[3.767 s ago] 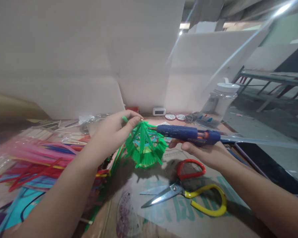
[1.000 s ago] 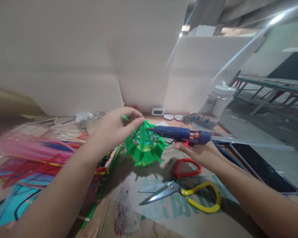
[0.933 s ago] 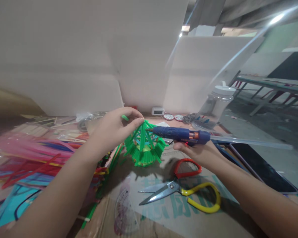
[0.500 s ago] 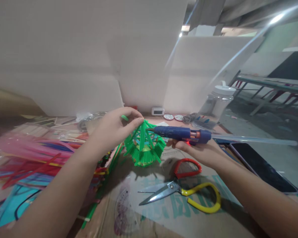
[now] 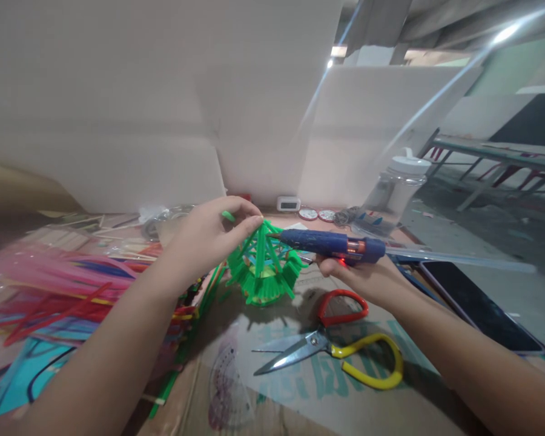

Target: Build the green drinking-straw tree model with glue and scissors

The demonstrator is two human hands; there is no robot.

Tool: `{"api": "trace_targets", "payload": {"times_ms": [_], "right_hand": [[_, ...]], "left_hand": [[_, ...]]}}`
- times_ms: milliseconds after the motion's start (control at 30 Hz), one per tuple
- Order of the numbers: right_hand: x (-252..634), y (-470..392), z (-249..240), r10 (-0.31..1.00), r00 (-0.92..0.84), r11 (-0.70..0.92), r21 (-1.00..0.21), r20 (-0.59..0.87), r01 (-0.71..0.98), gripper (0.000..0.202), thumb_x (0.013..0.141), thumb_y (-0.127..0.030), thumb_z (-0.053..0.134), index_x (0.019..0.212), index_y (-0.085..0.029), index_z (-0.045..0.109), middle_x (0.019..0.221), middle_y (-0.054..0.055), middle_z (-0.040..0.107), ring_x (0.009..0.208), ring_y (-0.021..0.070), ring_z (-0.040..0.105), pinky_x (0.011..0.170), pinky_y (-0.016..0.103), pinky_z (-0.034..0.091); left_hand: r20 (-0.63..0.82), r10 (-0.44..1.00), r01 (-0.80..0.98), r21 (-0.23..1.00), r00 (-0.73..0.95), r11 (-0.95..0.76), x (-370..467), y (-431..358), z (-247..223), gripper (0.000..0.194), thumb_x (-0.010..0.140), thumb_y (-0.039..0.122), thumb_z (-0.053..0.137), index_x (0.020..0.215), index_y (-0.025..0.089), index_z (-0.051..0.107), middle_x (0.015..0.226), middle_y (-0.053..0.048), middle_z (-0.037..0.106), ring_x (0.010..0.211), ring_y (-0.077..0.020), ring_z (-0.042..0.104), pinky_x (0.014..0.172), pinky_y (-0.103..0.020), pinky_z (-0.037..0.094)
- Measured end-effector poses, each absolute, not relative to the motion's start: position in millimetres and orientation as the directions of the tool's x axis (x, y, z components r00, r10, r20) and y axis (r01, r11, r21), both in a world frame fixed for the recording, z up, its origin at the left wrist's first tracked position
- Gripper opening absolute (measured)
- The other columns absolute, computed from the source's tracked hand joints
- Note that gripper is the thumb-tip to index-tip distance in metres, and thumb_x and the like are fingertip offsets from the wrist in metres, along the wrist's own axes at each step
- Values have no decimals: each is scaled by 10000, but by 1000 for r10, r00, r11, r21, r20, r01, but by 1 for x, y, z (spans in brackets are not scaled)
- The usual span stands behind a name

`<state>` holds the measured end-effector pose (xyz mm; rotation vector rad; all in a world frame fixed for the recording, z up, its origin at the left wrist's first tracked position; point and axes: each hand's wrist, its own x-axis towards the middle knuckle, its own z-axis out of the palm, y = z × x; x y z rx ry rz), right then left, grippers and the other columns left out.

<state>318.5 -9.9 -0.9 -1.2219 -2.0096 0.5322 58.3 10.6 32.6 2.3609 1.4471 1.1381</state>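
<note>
My left hand (image 5: 218,233) pinches the top of a green pipe-cleaner structure (image 5: 266,281), cone-like above with a flared, ruffled lower ring. A short green end pokes out between the thumb and fingers. From the right, my right hand (image 5: 358,278) grips a blue hot glue gun (image 5: 322,242); a red light glows on its underside, and a long clear glue stick (image 5: 463,259) sticks out of its back. The nozzle points left and meets the upper part of the green structure; whether it touches is hard to tell. Below lie open scissors (image 5: 315,340) with one red and one yellow handle.
Pink, red and blue pipe cleaners (image 5: 72,278) pile up at the left. A clear protractor-like template (image 5: 229,381) lies in front. On the right are a phone (image 5: 481,306) and a clear bottle (image 5: 397,188). A small white digital clock (image 5: 289,203) stands behind.
Almost nothing differs. The glue gun has shifted very slightly left, and the fingers of my right hand have moved a little beneath it. My left hand stays at the structure's top.
</note>
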Motion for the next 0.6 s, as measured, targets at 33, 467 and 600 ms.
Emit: {"api": "trace_targets", "payload": {"times_ms": [33,467,600], "right_hand": [[319,-10,-1,879,-320,476,-675,353,564,465,797,-667,586,785,-207,658,775,45,720,698,221,671,689,367,546],[325,-7,-12,906,-268,423,-691,327,586,547,781,-736,552,845,-208,681,782,67,709,717,244,655,679,385,524],[324,-8,-10,890,-306,456,-690,339,562,518,804,-703,558,861,-205,690,793,70,711,730,234,654,681,366,530]], "left_hand": [[523,816,702,485,244,-521,58,11,32,252,896,437,580,901,223,713,827,6,713,679,-140,588,670,-253,453],[514,819,690,496,257,-527,59,10,33,258,900,434,570,903,218,710,847,-5,717,724,-153,604,689,-257,463],[511,819,687,499,260,-529,59,10,33,254,904,426,572,911,213,711,838,-3,714,703,-146,596,684,-255,461]]}}
